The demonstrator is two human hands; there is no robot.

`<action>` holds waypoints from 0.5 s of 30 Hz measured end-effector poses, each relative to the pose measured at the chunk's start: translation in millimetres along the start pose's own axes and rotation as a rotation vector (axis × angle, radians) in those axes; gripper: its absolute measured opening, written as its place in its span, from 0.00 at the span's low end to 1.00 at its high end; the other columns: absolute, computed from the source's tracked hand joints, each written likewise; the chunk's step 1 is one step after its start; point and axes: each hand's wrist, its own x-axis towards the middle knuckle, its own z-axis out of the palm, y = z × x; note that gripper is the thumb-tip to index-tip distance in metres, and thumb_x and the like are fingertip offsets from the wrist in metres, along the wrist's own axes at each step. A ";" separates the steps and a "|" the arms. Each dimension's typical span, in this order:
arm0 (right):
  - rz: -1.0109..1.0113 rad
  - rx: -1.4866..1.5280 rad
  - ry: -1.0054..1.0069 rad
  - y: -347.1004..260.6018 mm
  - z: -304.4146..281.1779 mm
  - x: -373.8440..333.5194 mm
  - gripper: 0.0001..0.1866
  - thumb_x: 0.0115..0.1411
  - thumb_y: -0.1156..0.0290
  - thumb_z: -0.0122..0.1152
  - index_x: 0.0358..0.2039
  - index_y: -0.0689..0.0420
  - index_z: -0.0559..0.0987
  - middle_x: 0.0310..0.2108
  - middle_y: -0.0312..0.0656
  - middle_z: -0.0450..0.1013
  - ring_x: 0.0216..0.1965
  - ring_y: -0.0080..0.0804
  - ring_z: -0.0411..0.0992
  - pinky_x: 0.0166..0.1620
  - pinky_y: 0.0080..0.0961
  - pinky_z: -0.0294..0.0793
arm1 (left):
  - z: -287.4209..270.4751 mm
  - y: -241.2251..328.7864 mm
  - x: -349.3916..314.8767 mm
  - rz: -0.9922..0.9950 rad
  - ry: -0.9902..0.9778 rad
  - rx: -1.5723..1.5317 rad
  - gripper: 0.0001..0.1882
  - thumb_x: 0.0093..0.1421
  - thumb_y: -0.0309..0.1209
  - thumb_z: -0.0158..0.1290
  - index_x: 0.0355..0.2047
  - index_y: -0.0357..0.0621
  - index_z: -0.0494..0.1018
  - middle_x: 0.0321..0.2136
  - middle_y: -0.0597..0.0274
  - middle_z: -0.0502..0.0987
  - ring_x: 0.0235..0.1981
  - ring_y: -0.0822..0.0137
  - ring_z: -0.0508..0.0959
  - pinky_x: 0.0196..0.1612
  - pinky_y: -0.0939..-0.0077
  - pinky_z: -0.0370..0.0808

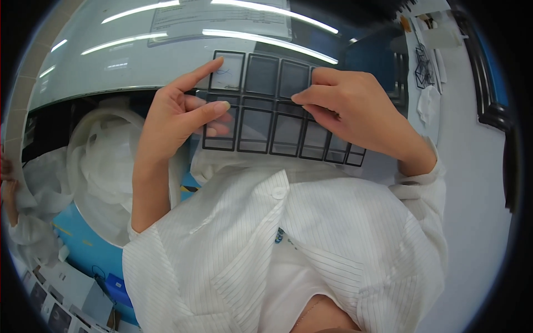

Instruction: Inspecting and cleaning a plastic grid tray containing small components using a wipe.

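A black grid frame point(241, 101) with several rectangular windows is held tilted in front of my chest. Clear or greyish panes seem to fill the windows. My left hand point(180, 108) grips its left end, thumb in front and some fingers behind, visible through a window. The left index finger stretches toward the upper left window, where a thin blue squiggle shows on a pale background. My right hand point(350, 105) covers the upper right part, its thumb and fingertips pinched together at the middle crossbar. Whatever lies between those fingertips is hidden.
Beyond the frame lies a glossy glass-topped table point(127, 64) with a sheet of paper point(222, 21). A large white tub point(83, 186) with white material stands to the left. Black wire-like frames point(423, 67) and crumpled white tissue point(428, 104) lie at right. Another person's hand point(9, 191) shows far left.
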 end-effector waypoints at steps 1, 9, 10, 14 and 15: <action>0.039 0.001 -0.010 1.7 -3.2 -7.5 0.08 0.53 0.77 0.68 0.35 0.56 0.84 0.24 0.36 0.70 0.23 0.33 0.71 0.25 0.27 0.69 | -0.6 0.3 1.0 -0.007 0.000 0.005 0.36 0.57 0.23 0.61 0.66 0.42 0.63 0.25 0.55 0.83 0.23 0.71 0.83 0.27 0.83 0.79; 0.151 -0.021 -0.052 18.8 -28.9 -63.6 0.09 0.50 0.80 0.69 0.33 0.57 0.85 0.23 0.37 0.70 0.21 0.32 0.71 0.24 0.25 0.68 | 5.0 1.5 2.5 -0.011 0.048 0.016 0.35 0.58 0.19 0.57 0.66 0.40 0.62 0.23 0.54 0.82 0.20 0.72 0.81 0.24 0.84 0.77; 0.147 -0.013 -0.051 20.1 -30.1 -69.1 0.09 0.49 0.81 0.69 0.33 0.57 0.85 0.23 0.37 0.69 0.21 0.32 0.71 0.24 0.25 0.68 | 3.1 2.7 2.4 -0.036 0.046 0.003 0.35 0.58 0.19 0.57 0.67 0.40 0.61 0.23 0.55 0.82 0.20 0.73 0.81 0.25 0.84 0.78; 0.208 -0.039 -0.007 25.6 -37.6 -88.0 0.11 0.49 0.82 0.68 0.34 0.57 0.85 0.23 0.38 0.69 0.21 0.31 0.71 0.24 0.25 0.69 | 0.3 3.1 1.9 -0.054 0.036 0.016 0.36 0.59 0.18 0.56 0.68 0.40 0.60 0.24 0.55 0.83 0.21 0.74 0.81 0.28 0.84 0.78; 0.202 -0.027 -0.004 27.2 -37.3 -91.1 0.11 0.49 0.82 0.68 0.34 0.57 0.85 0.23 0.38 0.70 0.21 0.31 0.71 0.24 0.24 0.69 | 0.2 2.3 2.5 -0.053 0.027 0.024 0.36 0.59 0.18 0.56 0.68 0.40 0.60 0.24 0.55 0.83 0.21 0.74 0.81 0.28 0.84 0.78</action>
